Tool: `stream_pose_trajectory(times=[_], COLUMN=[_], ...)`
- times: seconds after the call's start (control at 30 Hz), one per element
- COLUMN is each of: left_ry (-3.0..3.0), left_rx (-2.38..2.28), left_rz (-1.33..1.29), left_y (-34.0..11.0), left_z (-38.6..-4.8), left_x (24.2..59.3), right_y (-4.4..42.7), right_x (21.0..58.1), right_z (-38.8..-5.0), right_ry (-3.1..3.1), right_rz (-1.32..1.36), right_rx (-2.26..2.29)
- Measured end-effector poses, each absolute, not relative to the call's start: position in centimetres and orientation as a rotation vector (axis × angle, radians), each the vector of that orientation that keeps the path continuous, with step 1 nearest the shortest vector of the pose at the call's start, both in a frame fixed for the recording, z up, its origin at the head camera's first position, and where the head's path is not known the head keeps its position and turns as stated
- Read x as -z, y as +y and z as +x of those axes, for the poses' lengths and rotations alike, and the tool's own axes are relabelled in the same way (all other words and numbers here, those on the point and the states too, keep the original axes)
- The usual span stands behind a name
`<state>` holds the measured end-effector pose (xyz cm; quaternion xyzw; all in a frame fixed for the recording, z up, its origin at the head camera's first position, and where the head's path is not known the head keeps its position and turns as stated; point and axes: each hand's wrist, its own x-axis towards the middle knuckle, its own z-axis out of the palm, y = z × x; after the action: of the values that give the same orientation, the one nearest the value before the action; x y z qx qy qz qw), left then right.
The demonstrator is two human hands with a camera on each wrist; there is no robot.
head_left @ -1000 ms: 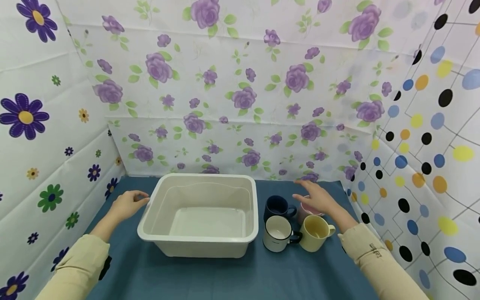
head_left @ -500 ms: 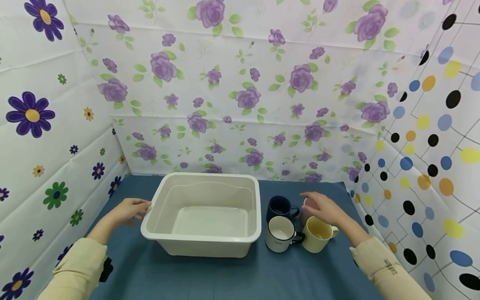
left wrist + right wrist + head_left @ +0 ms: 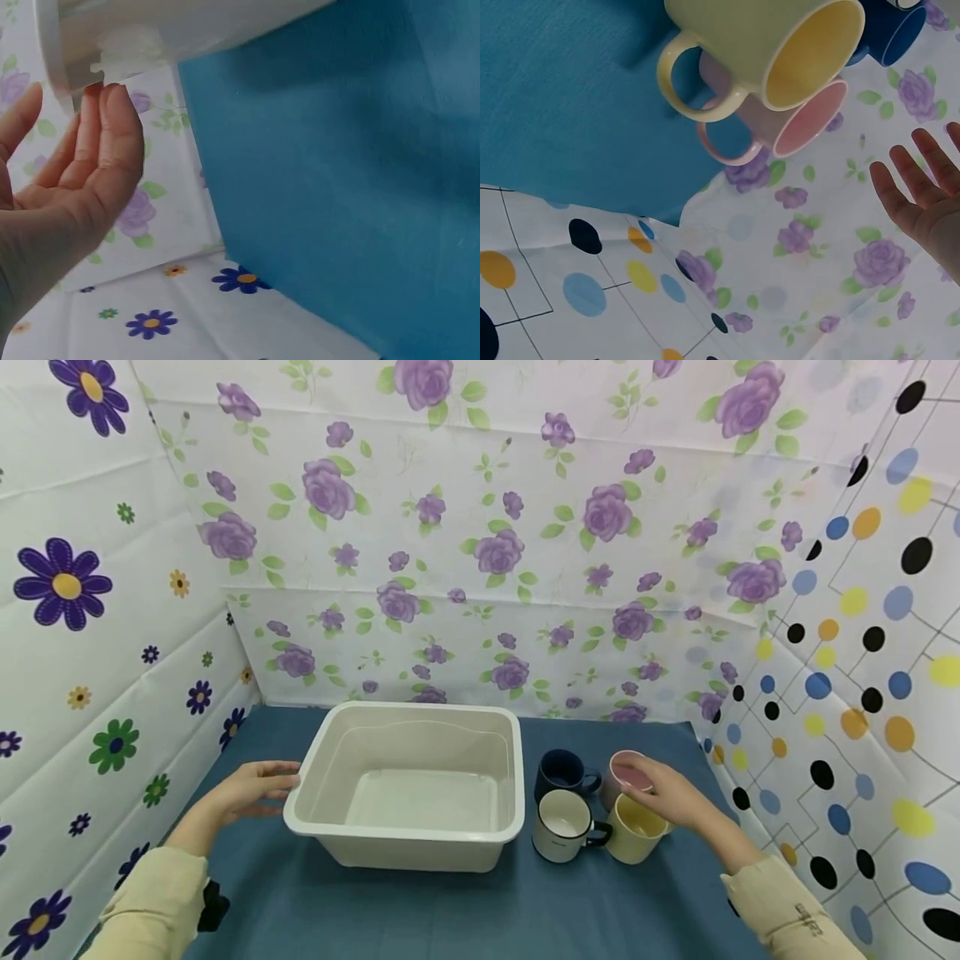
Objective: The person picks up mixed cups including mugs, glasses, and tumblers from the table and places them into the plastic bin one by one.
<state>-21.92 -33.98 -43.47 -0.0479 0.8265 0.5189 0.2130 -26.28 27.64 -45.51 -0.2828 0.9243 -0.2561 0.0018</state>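
My left hand (image 3: 247,795) is at the left rim of a large cream plastic basin (image 3: 405,837), its fingers loosely extended. In the left wrist view those fingertips (image 3: 112,94) reach up to the basin's edge; whether they touch it I cannot tell. Over the mugs on the right hovers my right hand (image 3: 671,795), partly covering a pink mug (image 3: 613,783) and a yellow mug (image 3: 632,839). The right wrist view has its spread fingers (image 3: 904,161) apart from the mugs, holding nothing. A white mug (image 3: 557,839) with a dark handle and a navy mug (image 3: 555,770) stand between basin and hand.
A blue cloth (image 3: 420,918) covers the table. Patterned sheets close it in: purple roses on the back sheet (image 3: 465,652), flowers on the left sheet (image 3: 45,685), coloured dots on the right sheet (image 3: 810,652). The mugs stand close together beside the basin.
My right hand has moved toward the near right and lower, from above the pink mug's far side, uncovering more of that mug. The left hand has shifted slightly lower beside the basin.
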Motion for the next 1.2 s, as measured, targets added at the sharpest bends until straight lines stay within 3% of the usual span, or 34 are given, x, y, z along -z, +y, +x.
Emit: stream_pose_trajectory(times=[0.47, 0.8, 1.2], left_ry=[2.27, 2.23, 2.124], left_rx=[-1.685, -1.653, -1.744], left_rz=[-0.162, -0.143, -0.15], left_y=[-33.4, -33.3, -34.0], left_z=[-22.3, -23.6, -23.6], left_x=[45.4, 45.4, 45.7], right_y=[29.1, 30.4, 30.5], right_x=[46.1, 46.9, 48.0], right_z=[-25.4, -25.2, -25.4], right_ry=[2.936, 2.95, 2.924], right_rz=[-0.857, -1.035, -0.938], right_rx=[0.785, 0.797, 0.689])
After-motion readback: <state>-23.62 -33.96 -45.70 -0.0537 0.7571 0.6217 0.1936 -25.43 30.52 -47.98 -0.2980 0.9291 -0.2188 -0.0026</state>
